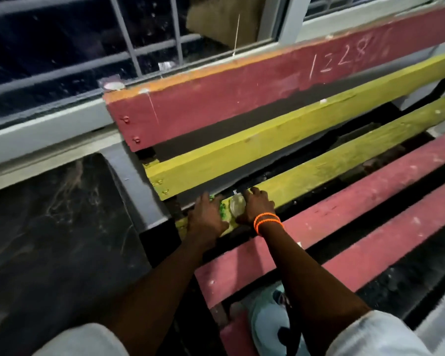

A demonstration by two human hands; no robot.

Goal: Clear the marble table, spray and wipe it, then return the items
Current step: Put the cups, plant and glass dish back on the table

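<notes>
The dark marble table [54, 227] fills the left side of the view, its surface bare. To its right stands a bench with red and yellow slats [319, 173]. My left hand [207, 217] rests on the near end of a yellow seat slat, fingers over something small and green [222, 208]. My right hand [256, 206], with orange bands on the wrist, lies beside it, touching a small clear, roundish item [235, 207] on the same slat. What these items are is too blurred to tell. Whether either hand grips its item is unclear.
A barred window [113, 47] with a grey sill runs behind the table and bench; a small clear wrapper lies on the sill [112, 84]. My light blue shoe [270, 322] stands on a red slat at the bottom.
</notes>
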